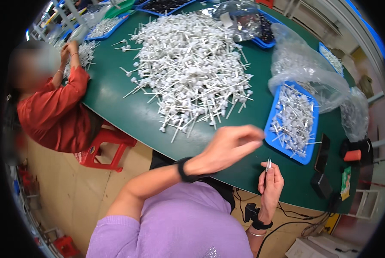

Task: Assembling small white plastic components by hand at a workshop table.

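My left hand (233, 147) is over the table's near edge, just left of the blue tray (267, 136). Its fingers curl toward the thumb with the tips close together, slightly blurred; anything between them is too small to make out. In my right hand (271, 185) is a pair of metal tweezers (267, 166), points up, below the tray's near end. White plastic parts with thin stems (293, 118) fill the tray. A large loose pile of similar white parts (192, 64) covers the middle of the green table (110, 92).
Clear plastic bags (308, 79) lie behind and beside the tray. A phone-like dark slab (322, 152) and a black box (321, 185) are at the right. A co-worker in red (55, 112) sits at the left on a red stool (108, 148). Cables (283, 223) hang below the table's edge.
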`<state>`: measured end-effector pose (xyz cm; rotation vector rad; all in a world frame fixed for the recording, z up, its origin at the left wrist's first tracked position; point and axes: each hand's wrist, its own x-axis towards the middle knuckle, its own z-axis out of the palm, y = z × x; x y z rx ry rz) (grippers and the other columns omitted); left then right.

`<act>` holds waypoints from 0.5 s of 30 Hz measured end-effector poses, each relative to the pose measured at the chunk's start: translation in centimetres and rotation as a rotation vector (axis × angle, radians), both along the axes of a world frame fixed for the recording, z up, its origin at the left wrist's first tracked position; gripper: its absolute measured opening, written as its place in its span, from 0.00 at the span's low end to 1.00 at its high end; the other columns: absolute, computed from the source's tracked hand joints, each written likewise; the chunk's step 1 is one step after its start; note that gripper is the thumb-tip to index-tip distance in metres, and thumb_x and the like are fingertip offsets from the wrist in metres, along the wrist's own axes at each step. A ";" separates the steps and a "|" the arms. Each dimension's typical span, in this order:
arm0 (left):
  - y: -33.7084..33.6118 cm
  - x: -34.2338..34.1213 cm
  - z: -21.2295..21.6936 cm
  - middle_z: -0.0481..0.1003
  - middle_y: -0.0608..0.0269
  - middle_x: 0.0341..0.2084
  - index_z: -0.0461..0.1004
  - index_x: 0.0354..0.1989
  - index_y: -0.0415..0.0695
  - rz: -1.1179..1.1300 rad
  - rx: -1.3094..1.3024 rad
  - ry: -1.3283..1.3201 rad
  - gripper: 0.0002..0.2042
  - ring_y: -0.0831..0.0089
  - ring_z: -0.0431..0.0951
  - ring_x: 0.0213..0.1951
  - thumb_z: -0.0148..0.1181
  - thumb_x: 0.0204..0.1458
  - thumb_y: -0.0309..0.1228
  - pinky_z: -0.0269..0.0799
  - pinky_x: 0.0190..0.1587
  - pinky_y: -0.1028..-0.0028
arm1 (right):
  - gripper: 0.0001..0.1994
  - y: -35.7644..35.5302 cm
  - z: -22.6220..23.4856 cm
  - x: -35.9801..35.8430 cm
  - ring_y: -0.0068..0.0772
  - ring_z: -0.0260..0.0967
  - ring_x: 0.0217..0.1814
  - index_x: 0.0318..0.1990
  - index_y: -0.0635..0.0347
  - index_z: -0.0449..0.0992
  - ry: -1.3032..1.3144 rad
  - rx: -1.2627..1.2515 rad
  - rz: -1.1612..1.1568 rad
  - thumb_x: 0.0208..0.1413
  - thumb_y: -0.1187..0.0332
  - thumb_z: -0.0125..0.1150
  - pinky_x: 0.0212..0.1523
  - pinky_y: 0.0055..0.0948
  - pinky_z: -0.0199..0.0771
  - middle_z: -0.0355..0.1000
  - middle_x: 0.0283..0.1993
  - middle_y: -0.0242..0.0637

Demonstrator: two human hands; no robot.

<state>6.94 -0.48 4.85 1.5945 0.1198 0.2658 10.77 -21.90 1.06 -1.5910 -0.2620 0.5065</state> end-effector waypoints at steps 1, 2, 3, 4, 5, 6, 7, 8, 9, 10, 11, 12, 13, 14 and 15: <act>1.5 -3.2 0.1 0.80 0.58 0.31 0.77 0.40 0.36 0.057 0.087 0.044 0.09 0.73 0.79 0.35 0.60 0.53 0.27 0.74 0.38 0.73 | 0.15 0.4 -0.3 0.0 0.11 0.48 0.12 0.46 0.63 0.72 -0.025 -0.031 0.030 0.69 0.60 0.44 0.13 0.12 0.45 0.58 0.16 0.25; 3.0 -5.9 -0.3 0.79 0.60 0.29 0.78 0.39 0.36 0.180 0.155 0.081 0.07 0.74 0.79 0.36 0.60 0.53 0.24 0.74 0.39 0.74 | 0.15 0.7 -0.4 0.0 0.10 0.48 0.13 0.46 0.63 0.73 -0.047 -0.042 0.057 0.69 0.61 0.44 0.13 0.13 0.45 0.59 0.17 0.25; 4.6 -8.4 -0.7 0.79 0.61 0.28 0.79 0.37 0.37 0.306 0.225 0.119 0.06 0.75 0.79 0.36 0.59 0.53 0.22 0.74 0.40 0.75 | 0.15 1.2 -0.4 0.1 0.10 0.48 0.13 0.46 0.63 0.73 -0.039 -0.035 0.072 0.69 0.61 0.44 0.13 0.13 0.45 0.59 0.17 0.25; 6.6 -10.4 -1.5 0.79 0.61 0.28 0.79 0.38 0.39 0.408 0.457 0.084 0.07 0.73 0.78 0.35 0.60 0.50 0.20 0.73 0.38 0.75 | 0.14 1.7 -0.3 0.0 0.10 0.50 0.14 0.46 0.64 0.73 -0.045 -0.049 0.093 0.68 0.62 0.45 0.14 0.13 0.46 0.61 0.17 0.25; 8.1 -12.1 -2.1 0.78 0.61 0.28 0.79 0.39 0.40 0.506 0.688 0.047 0.09 0.71 0.78 0.33 0.61 0.48 0.19 0.73 0.37 0.74 | 0.14 2.2 -0.1 -0.1 0.10 0.51 0.15 0.46 0.65 0.74 -0.052 -0.066 0.114 0.68 0.64 0.47 0.15 0.13 0.47 0.62 0.18 0.25; 9.2 -13.4 -2.2 0.76 0.62 0.29 0.79 0.38 0.42 0.514 0.866 0.059 0.11 0.68 0.76 0.33 0.61 0.45 0.18 0.72 0.36 0.72 | 0.14 3.0 0.0 -0.3 0.10 0.51 0.15 0.46 0.65 0.74 -0.049 -0.062 0.122 0.68 0.64 0.47 0.15 0.13 0.47 0.62 0.18 0.25; 9.9 -14.0 -2.2 0.75 0.62 0.29 0.79 0.38 0.44 0.519 1.042 0.070 0.13 0.65 0.74 0.32 0.62 0.43 0.17 0.71 0.35 0.71 | 0.13 3.8 0.3 -0.5 0.10 0.51 0.16 0.47 0.65 0.74 -0.035 -0.078 0.151 0.67 0.65 0.47 0.16 0.14 0.48 0.62 0.18 0.25; 10.3 -14.3 -2.7 0.73 0.63 0.31 0.79 0.38 0.46 0.511 1.089 0.056 0.15 0.63 0.71 0.34 0.62 0.41 0.17 0.70 0.35 0.69 | 0.12 4.6 0.5 -0.8 0.10 0.52 0.16 0.47 0.65 0.74 -0.023 -0.096 0.178 0.67 0.66 0.48 0.17 0.14 0.48 0.62 0.18 0.25; 10.6 -14.4 -2.8 0.73 0.63 0.31 0.79 0.38 0.46 0.513 1.088 0.057 0.15 0.63 0.71 0.34 0.62 0.41 0.17 0.70 0.35 0.69 | 0.12 5.1 0.5 -1.1 0.10 0.52 0.16 0.47 0.65 0.74 -0.024 -0.097 0.180 0.67 0.66 0.48 0.17 0.14 0.48 0.62 0.18 0.25; 10.9 -14.4 -2.9 0.73 0.63 0.31 0.78 0.39 0.46 0.447 1.180 0.077 0.15 0.63 0.72 0.35 0.62 0.41 0.17 0.70 0.35 0.69 | 0.12 5.6 0.6 -1.4 0.10 0.52 0.17 0.47 0.65 0.74 -0.036 -0.105 0.217 0.66 0.67 0.49 0.18 0.14 0.49 0.62 0.18 0.24; 11.3 -14.3 -3.0 0.73 0.63 0.32 0.78 0.39 0.46 0.379 1.270 0.097 0.15 0.63 0.72 0.35 0.62 0.41 0.17 0.70 0.35 0.69 | 0.11 6.0 0.7 -1.6 0.10 0.52 0.18 0.47 0.65 0.74 -0.048 -0.113 0.254 0.65 0.67 0.50 0.19 0.15 0.50 0.62 0.19 0.24; 11.8 -14.3 -3.2 0.73 0.63 0.32 0.78 0.39 0.46 0.378 1.267 0.096 0.15 0.63 0.72 0.35 0.62 0.41 0.17 0.70 0.35 0.69 | 0.11 6.4 0.8 -1.9 0.11 0.53 0.19 0.46 0.65 0.75 -0.052 -0.115 0.261 0.65 0.67 0.51 0.20 0.16 0.51 0.63 0.19 0.24; 12.4 -14.3 -3.4 0.73 0.63 0.30 0.77 0.41 0.45 0.326 1.298 0.122 0.16 0.61 0.72 0.34 0.60 0.42 0.17 0.71 0.36 0.68 | 0.11 6.7 1.0 -2.2 0.11 0.53 0.19 0.46 0.65 0.75 -0.052 -0.119 0.255 0.65 0.67 0.51 0.20 0.16 0.51 0.63 0.19 0.24; 12.7 -14.2 -3.5 0.74 0.63 0.29 0.76 0.43 0.44 0.273 1.329 0.147 0.17 0.59 0.73 0.33 0.58 0.43 0.16 0.72 0.37 0.67 | 0.11 6.8 1.1 -2.5 0.11 0.54 0.19 0.46 0.65 0.75 -0.059 -0.130 0.271 0.65 0.67 0.51 0.20 0.16 0.51 0.63 0.19 0.25; 12.6 -14.2 -3.2 0.74 0.63 0.29 0.76 0.43 0.44 0.267 1.325 0.143 0.17 0.59 0.73 0.33 0.58 0.43 0.16 0.72 0.37 0.67 | 0.11 6.9 1.3 -2.7 0.11 0.55 0.19 0.46 0.65 0.75 -0.065 -0.141 0.287 0.65 0.67 0.51 0.20 0.17 0.51 0.63 0.19 0.25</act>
